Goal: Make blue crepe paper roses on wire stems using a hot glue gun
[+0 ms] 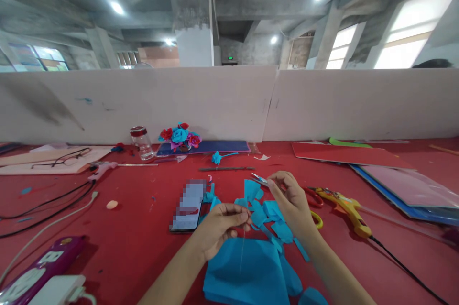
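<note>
Thumb and fingers of my left hand [227, 223] pinch a thin pale wire [243, 252] that hangs over a stack of blue paper [247, 271]. Cut blue pieces [281, 231] lie behind and right of the stack. My right hand [289, 197] is raised to the right, fingers curled and closed; what they hold, if anything, is hidden. Metal scissor blades [260, 179] show just past its fingertips. Red [314, 197] and yellow [317, 220] scissor handles show on its other side; whether the hand grips the scissors is unclear.
A phone [188, 204] lies left of my hands. A yellow glue gun [346, 209] with a cable is at right. Behind are a blue paper flower [216, 157], a dark stick [226, 168], a bouquet [180, 136] and a glass jar [142, 143]. A purple power strip [43, 266] sits front left.
</note>
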Motion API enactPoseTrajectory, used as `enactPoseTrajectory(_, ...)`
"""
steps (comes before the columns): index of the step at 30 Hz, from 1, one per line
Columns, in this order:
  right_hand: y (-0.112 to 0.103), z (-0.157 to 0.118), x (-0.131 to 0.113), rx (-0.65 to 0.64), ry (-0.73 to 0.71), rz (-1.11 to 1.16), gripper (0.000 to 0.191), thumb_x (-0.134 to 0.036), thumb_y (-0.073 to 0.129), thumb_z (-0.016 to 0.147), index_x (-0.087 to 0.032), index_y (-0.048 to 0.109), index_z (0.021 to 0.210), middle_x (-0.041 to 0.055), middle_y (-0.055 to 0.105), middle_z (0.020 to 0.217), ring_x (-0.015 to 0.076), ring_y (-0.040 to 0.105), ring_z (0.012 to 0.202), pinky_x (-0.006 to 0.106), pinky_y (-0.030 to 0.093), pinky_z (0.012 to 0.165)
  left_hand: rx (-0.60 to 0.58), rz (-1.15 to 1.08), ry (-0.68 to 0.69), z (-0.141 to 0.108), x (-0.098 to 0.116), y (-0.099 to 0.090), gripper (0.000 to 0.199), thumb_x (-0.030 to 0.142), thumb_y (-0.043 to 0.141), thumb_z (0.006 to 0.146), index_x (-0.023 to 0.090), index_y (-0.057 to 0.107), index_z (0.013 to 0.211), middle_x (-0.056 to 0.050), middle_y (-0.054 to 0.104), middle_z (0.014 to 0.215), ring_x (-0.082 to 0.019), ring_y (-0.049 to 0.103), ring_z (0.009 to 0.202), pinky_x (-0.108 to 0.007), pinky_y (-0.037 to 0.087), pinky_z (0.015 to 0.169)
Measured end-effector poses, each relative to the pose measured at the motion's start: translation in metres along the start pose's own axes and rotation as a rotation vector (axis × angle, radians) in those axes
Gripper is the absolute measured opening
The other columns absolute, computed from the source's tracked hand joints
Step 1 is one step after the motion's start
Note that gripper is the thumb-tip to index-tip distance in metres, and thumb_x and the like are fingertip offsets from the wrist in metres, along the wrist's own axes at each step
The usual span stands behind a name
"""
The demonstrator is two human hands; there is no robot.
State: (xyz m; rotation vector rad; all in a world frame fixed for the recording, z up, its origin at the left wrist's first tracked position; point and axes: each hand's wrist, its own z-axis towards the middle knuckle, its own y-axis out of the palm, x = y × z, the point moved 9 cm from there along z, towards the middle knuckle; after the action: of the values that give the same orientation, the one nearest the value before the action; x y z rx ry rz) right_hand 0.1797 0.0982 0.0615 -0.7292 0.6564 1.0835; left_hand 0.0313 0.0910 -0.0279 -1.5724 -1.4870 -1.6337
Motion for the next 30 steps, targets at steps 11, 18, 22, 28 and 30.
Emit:
enactPoseTrajectory(11,0.004,-0.006,-0.008,-0.028,-0.089,-0.066,0.009,-0.027,0.051,0.082,-0.020,0.058,0.081,0.0023,0.043,0.081,0.0137,0.046,0.067,0.028,0.043,0.062,0.061,0.149,0.016,0.000,0.000,-0.004,0.021,0.030,0.075,0.059,0.013,0.067,0.069,-0.002,0.065,0.066,-0.009,0.057,0.058,-0.016,0.026,0.042)
enactPoseTrajectory(18,0.008,-0.009,-0.024,-0.082,-0.171,-0.199,0.009,-0.023,0.056,0.078,-0.020,0.061,0.085,0.0037,0.041,0.087,0.0175,0.048,0.081,0.031,0.043,0.072,0.123,0.249,0.011,0.000,-0.001,-0.007,0.029,0.035,0.075,0.056,0.013,0.068,0.072,-0.003,0.066,0.064,-0.011,0.058,0.059,-0.018,0.029,0.044)
enactPoseTrajectory(22,0.012,-0.009,-0.022,-0.106,-0.153,-0.226,0.012,-0.024,0.057,0.078,-0.020,0.061,0.088,0.0046,0.041,0.091,0.0179,0.049,0.084,0.032,0.043,0.076,0.142,0.267,0.010,0.001,-0.001,-0.009,0.033,0.037,0.076,0.054,0.013,0.068,0.073,-0.003,0.065,0.063,-0.012,0.059,0.060,-0.018,0.030,0.044)
enactPoseTrajectory(28,0.014,-0.008,-0.023,-0.116,-0.139,-0.256,0.005,-0.024,0.056,0.077,-0.020,0.058,0.079,0.0045,0.043,0.086,0.0190,0.048,0.083,0.034,0.042,0.076,0.139,0.316,0.011,0.000,0.000,-0.007,0.033,0.039,0.075,0.056,0.013,0.069,0.074,-0.003,0.065,0.062,-0.012,0.058,0.059,-0.019,0.031,0.045)
enactPoseTrajectory(30,0.014,-0.007,-0.020,-0.127,-0.109,-0.254,0.006,-0.026,0.056,0.077,-0.020,0.056,0.077,0.0044,0.044,0.086,0.0189,0.049,0.082,0.034,0.042,0.074,0.145,0.311,0.013,-0.001,0.001,-0.008,0.033,0.039,0.075,0.056,0.013,0.069,0.075,-0.003,0.066,0.062,-0.013,0.058,0.060,-0.019,0.031,0.045)
